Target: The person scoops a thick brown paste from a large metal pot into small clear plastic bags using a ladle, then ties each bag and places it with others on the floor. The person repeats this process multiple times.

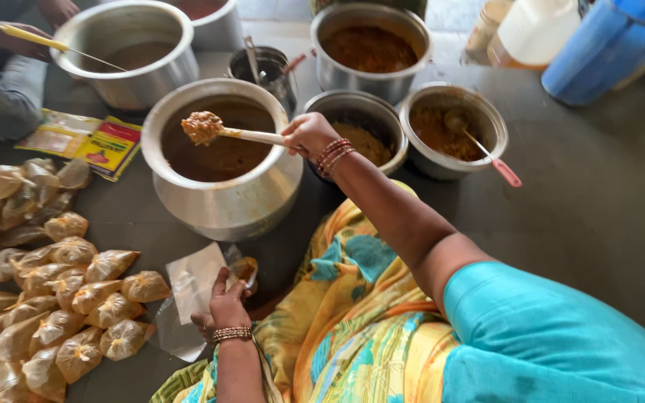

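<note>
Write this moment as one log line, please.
right hand: holds ladle of brown curry over large steel pot | left hand: holds clear plastic bag | filled bags left

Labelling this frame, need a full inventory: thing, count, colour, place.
big pot: 1, silver, centre, brown curry inside
ladle: 1, pale handle, heaped with curry, over the big pot
other pots: 5 or so, silver, along the top, most with brown food
small can: 1, metal, behind the big pot
pink spoon: 1, in the right pot
filled bags: dozens, clear with brown food, left floor
clear bag: 1, partly filled, at the left hand
packets: 2 or so, yellow and red, left
blue drum: 1, top right
white jug: 1, top right
another person: top left, holds a yellow stick
left hand: holds the clear bag
right hand: grips the ladle
</note>
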